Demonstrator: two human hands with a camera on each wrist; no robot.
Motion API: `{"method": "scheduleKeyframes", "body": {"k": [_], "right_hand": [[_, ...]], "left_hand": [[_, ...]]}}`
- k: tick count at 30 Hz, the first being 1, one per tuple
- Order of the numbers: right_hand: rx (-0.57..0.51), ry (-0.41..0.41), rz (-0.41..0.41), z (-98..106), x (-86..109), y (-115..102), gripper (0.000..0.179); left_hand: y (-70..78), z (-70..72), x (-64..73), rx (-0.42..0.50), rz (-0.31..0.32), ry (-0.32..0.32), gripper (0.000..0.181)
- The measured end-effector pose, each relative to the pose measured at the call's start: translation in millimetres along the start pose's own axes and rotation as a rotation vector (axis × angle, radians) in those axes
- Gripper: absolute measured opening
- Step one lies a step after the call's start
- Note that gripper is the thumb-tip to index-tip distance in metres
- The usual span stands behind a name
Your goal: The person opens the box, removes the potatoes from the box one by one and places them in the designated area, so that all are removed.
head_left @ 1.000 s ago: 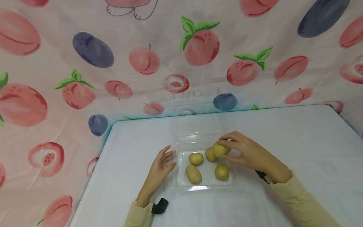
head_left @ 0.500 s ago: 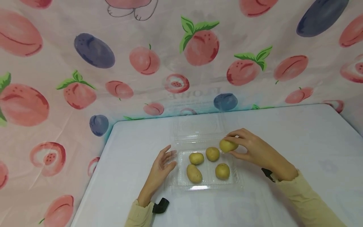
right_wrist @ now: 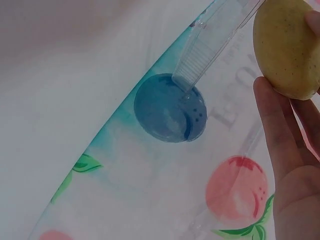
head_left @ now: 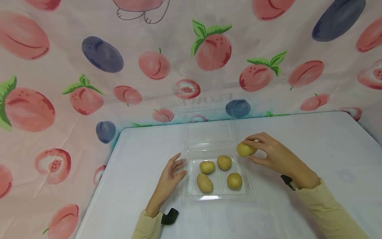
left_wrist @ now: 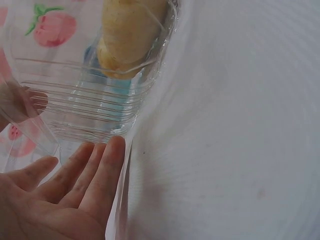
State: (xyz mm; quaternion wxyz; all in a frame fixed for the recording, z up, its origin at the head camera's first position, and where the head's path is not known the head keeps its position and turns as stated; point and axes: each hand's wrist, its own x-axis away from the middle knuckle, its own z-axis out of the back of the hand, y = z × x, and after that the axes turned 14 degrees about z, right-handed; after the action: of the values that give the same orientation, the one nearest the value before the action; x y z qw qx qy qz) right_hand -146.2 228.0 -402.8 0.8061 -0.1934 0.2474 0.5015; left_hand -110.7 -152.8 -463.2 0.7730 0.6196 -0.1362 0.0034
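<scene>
My right hand (head_left: 270, 154) pinches a potato (head_left: 246, 150) between thumb and fingers, up at the back right corner of a clear plastic clamshell box (head_left: 219, 197). Close up in the right wrist view, the same potato (right_wrist: 287, 47) is yellow and smooth, with small dark specks. Several more potatoes lie in the box: two at the left, one at the back (head_left: 224, 162) and one at the front right (head_left: 234, 181). My left hand (head_left: 170, 176) is beside the box's left wall with its fingers extended. In the left wrist view, its fingertips (left_wrist: 117, 144) are right at the box's ribbed side.
The box's clear lid (head_left: 210, 134) is folded back toward the rear of the white table (head_left: 313, 146). Behind the table hangs a fruit-print cloth (head_left: 185, 39). A black strap piece (head_left: 170, 216) shows at the left wrist.
My right hand has drawn the potato up and to the right, away from the potato at the back of the box. The left hand stays about where it was.
</scene>
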Motion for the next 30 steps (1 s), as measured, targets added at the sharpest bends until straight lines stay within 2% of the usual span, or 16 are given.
{"method": "scheduleKeyframes", "body": {"k": [4,30], "right_hand": [[0.021,0.014,-0.004,2,2.5,3,0.065],[0.049,0.056,-0.059,7,19.8,20,0.065]], "left_hand": [[-1.4,0.2,1.3,0.001,0.007,0.001,0.067],[0.0,-0.4,-0.6,-0.017,0.003,0.009,0.067]]}}
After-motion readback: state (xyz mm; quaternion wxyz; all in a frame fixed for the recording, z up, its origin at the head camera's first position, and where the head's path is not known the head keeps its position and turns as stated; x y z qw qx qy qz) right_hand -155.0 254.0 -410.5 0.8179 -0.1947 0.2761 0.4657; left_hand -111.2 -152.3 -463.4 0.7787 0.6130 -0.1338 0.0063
